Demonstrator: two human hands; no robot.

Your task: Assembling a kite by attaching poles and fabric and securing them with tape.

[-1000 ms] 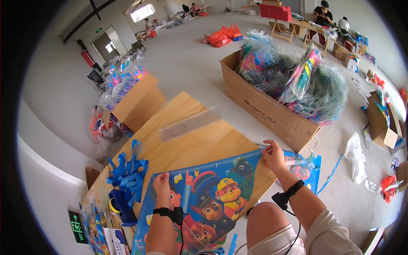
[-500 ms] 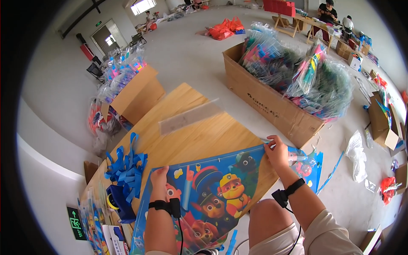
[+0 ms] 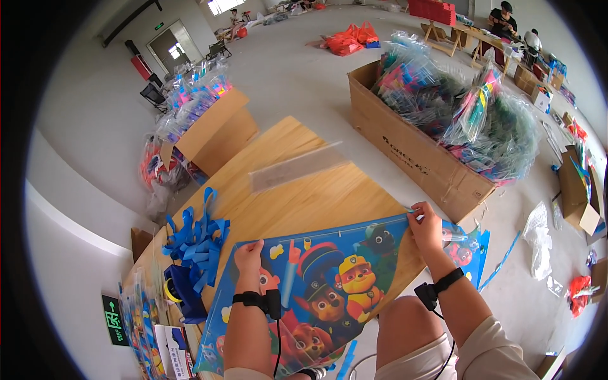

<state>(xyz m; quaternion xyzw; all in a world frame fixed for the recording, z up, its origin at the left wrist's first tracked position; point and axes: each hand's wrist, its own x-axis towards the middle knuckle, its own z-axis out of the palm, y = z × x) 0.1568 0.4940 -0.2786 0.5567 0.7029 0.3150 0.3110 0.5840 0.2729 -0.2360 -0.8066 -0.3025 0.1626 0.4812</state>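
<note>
A thin blue sheet [image 3: 316, 278], printed with cartoon puppies, lies across the near part of the wooden table and hangs over its front edge toward my lap. My left hand [image 3: 249, 257] is closed on its upper edge near the left corner, fingers curled and thumb on top. At the right end of that same edge, my right hand [image 3: 425, 225] pinches the sheet between thumb and fingers. The edge runs almost straight between both hands. Beyond the right hand, a further printed piece [image 3: 461, 250] with blue strips droops off the table.
A clear plastic strip [image 3: 294, 168] lies on the wooden table [image 3: 285, 142]. Left of the sheet are tangled blue ribbons [image 3: 202, 237] and a blue tape dispenser [image 3: 182, 292]. Cartons of bagged goods, a long one [image 3: 411, 149] and a smaller one [image 3: 218, 130], stand beyond; people sit far off.
The whole view has shifted slightly, with the scene moving right. My left fingers have curled from a flatter pose onto the sheet's edge; my right hand keeps its pinch.
</note>
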